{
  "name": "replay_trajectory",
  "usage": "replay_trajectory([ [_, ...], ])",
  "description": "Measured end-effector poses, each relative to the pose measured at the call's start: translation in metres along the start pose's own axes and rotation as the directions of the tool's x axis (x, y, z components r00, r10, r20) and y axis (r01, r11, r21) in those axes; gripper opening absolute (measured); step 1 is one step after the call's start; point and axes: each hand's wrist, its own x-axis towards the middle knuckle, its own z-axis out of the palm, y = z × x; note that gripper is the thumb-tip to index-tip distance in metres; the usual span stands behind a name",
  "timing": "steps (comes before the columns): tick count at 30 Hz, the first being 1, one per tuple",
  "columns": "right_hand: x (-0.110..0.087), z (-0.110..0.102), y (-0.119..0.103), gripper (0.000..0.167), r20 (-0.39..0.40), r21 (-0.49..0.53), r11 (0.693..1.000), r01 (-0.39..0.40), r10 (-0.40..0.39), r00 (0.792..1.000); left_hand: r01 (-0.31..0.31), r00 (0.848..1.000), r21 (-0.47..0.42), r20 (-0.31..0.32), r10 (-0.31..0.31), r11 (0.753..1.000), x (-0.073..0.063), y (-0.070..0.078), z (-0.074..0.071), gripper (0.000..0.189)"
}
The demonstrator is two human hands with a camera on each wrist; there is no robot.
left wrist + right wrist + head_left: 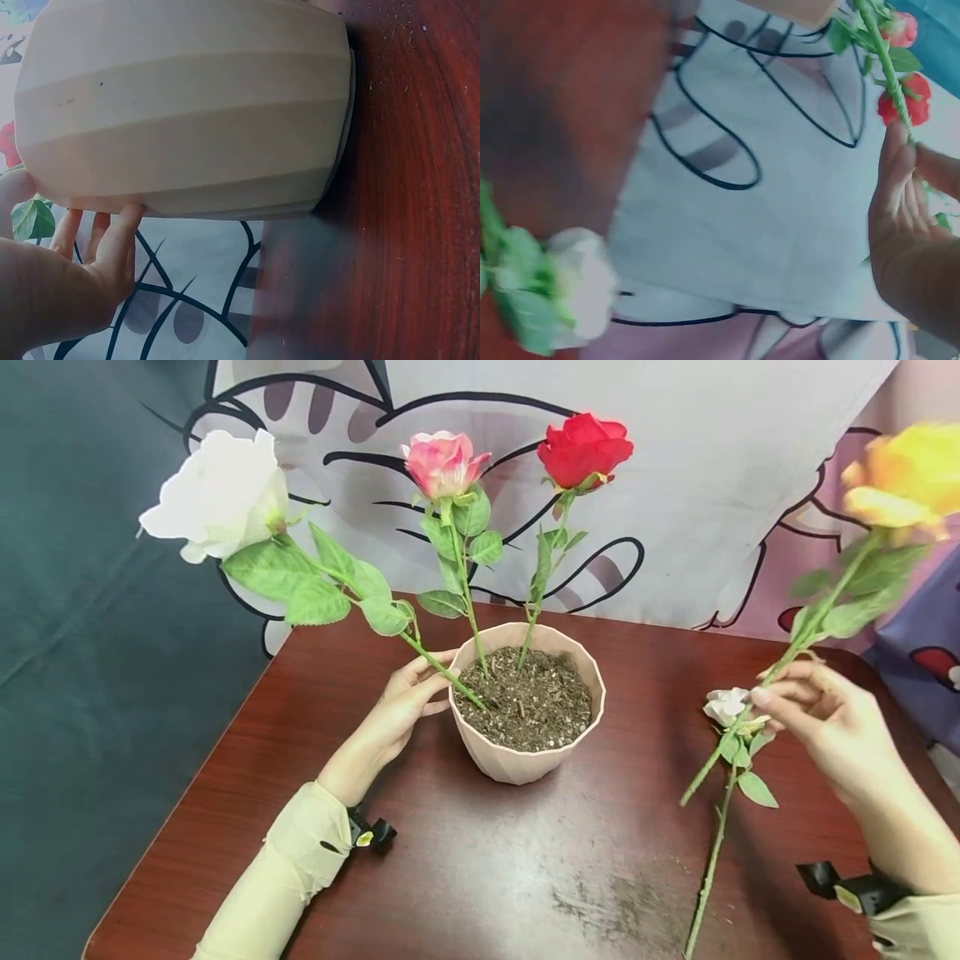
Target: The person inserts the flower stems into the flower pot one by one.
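Note:
In the head view my right hand [832, 718] pinches the green stem of a yellow rose [903, 481], its bloom up and its cut end pointing down-left above the table. The right wrist view shows thumb and fingers on that stem [889, 67]. My left hand [401, 702] rests against the left side of a pale pink faceted flowerpot [517, 768]; in the left wrist view its extended fingertips touch the pot wall [187, 150]. Soil [528, 702] fills the pot. A white rose [221, 497], leaning left, a pink rose [445, 464] and a red rose [585, 452] stand in it.
Another white rose [726, 706] lies on the dark red wooden table [450, 877], its stem reaching the front edge of view. Crumbs of soil [615, 902] are scattered nearby. A cartoon-printed cloth [697, 527] hangs behind, with a dark green one [90, 652] at the left.

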Motion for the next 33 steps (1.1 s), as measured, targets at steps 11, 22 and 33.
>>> replay_trajectory([
  [11,0.033,0.016,-0.034,0.02,0.084,0.115,0.976,0.183,-0.193,0.978,-0.011,1.0,-0.006,0.011,0.011,1.0,0.001,-0.001,0.0,0.044],
  [22,0.064,0.055,-0.054,0.015,-0.017,0.058,0.961,0.27,-0.269,0.963,-0.003,1.0,-0.008,-0.001,0.003,1.0,-0.001,0.0,-0.002,0.045],
  [33,0.094,0.114,-0.021,0.008,0.081,-0.466,0.844,0.268,-0.261,0.962,-0.006,1.0,-0.018,-0.005,0.006,1.0,-0.002,-0.002,0.0,0.043],
])
